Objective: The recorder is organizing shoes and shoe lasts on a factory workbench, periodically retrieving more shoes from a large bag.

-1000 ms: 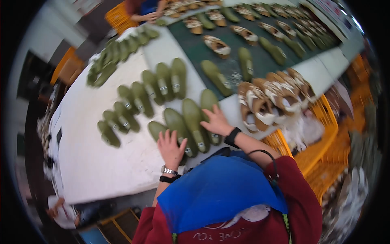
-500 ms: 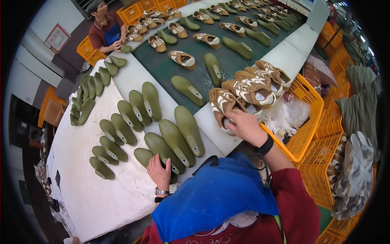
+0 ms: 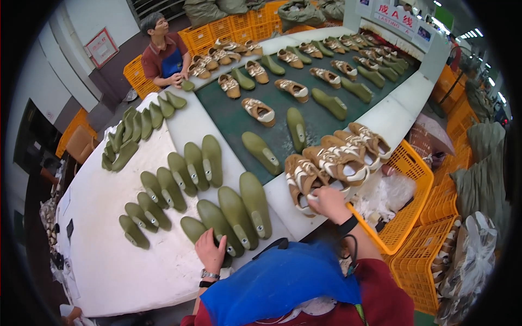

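Right hand (image 3: 330, 205): fingers at the near end of a tan-and-white shoe (image 3: 293, 185), just outside the green belt's (image 3: 225, 115) near edge; whether they grip, cannot tell. Left hand (image 3: 211, 251): thumb and fingers apart, resting at green foot moulds (image 3: 192, 228) on the bench (image 3: 109, 244), nearer the person than the belt.

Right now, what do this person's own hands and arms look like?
The left hand is bare, with a silvery metal-banded watch and a black band at its wrist. The right hand is bare too, with a black wristband. The right sleeve is maroon; a thin black cable curves nearby.
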`<state>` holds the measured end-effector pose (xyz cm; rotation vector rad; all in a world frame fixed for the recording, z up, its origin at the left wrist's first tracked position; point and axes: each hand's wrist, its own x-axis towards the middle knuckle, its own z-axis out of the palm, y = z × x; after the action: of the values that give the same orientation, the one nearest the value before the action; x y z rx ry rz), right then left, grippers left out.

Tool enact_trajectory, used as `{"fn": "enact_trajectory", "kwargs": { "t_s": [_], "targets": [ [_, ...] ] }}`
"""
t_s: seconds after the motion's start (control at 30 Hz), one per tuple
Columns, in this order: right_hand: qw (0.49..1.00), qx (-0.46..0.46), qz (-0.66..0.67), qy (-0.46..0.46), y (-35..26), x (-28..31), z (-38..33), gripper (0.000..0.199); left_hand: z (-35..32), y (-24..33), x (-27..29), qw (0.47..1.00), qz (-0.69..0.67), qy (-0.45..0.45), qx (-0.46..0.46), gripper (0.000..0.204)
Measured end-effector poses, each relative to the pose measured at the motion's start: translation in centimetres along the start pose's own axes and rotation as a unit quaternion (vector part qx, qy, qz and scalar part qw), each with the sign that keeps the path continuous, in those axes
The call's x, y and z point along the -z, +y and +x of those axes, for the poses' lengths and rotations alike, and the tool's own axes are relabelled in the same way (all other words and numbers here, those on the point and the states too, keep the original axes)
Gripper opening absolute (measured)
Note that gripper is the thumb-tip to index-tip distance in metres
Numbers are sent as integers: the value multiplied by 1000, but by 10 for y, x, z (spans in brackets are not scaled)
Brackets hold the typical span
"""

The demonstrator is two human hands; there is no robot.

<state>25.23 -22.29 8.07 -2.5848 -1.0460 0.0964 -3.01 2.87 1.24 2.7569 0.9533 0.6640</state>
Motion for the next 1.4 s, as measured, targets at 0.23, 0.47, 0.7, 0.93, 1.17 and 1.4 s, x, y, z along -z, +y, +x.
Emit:
{"fn": "enact_trajectory", "kwargs": {
  "t_s": [0.23,0.47,0.7,0.93,1.17,1.4],
  "targets": [
    [998,-9,50,29,-1,18,-5,26,-6,-5,-3,1000,2,1,-13,44],
    [879,-54,459,-112,-13,81,-12,23,14,-23,5,985,-135,-100,32,47],
    [750,51,552,-360,-28,65,-9,13,90,39,99,771,-559,-305,0,57],
    [698,-8,621,-356,-14,43,-7,15,71,59,111,747,-613,-243,85,26],
    [666,11,666,-336,-1,-10,-10,26,56,56,98,850,-501,-132,93,18],
    [639,-2,632,-439,-7,5,-6,29,38,43,98,847,-501,-108,141,30]
  ]
}}
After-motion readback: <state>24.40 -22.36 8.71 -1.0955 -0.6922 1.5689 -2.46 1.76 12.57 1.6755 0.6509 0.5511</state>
